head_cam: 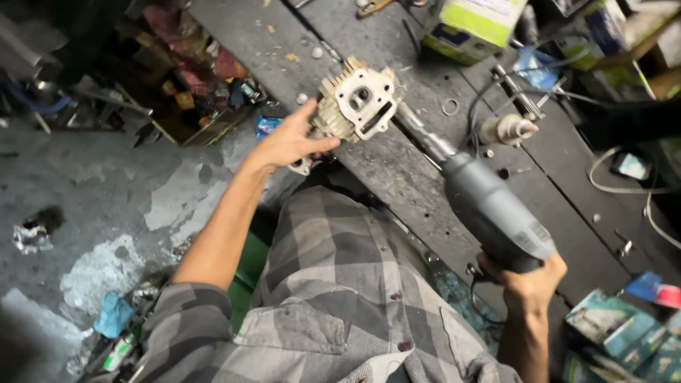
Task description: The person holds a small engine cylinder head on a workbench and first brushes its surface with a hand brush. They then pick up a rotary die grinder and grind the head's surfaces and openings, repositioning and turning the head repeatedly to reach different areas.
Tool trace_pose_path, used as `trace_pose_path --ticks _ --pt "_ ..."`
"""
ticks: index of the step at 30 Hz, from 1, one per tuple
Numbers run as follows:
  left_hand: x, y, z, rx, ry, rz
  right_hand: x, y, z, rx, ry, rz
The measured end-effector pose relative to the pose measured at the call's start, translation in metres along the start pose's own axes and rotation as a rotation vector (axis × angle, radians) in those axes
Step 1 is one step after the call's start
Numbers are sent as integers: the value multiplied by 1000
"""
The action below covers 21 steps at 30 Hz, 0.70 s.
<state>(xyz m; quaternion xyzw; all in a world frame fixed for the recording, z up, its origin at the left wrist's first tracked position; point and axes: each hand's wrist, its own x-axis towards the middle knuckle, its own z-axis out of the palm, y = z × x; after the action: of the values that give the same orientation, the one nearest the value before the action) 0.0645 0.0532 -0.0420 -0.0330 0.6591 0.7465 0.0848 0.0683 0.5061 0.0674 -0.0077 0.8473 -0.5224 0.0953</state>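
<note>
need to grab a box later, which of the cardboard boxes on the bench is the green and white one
The cardboard box at the far edge of the workbench, beyond the finned metal part. The boxes near the right hand are teal and blue.

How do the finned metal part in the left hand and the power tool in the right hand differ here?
The finned engine part is pale, blocky bare metal with fins and holes; the power tool is dark grey, smooth and long. The left hand steadies the part at the edge of the workbench; the right hand grips the tool's rear, above the bench. Both are held, and the tool's shaft points into the part.
</note>
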Motion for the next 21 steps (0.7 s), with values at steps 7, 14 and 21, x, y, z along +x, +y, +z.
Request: trace_pose_path --ticks 7,14,21 --pt "21 39 -17 1063 405 98 18 -13 42 -27 -81 -54" --pt "26 37 -35 1068 397 27 53 -48 103 -38 -151 -63" --pt "20 30 -35 980 440 -21 83 -75 118 -200 -290 -2"
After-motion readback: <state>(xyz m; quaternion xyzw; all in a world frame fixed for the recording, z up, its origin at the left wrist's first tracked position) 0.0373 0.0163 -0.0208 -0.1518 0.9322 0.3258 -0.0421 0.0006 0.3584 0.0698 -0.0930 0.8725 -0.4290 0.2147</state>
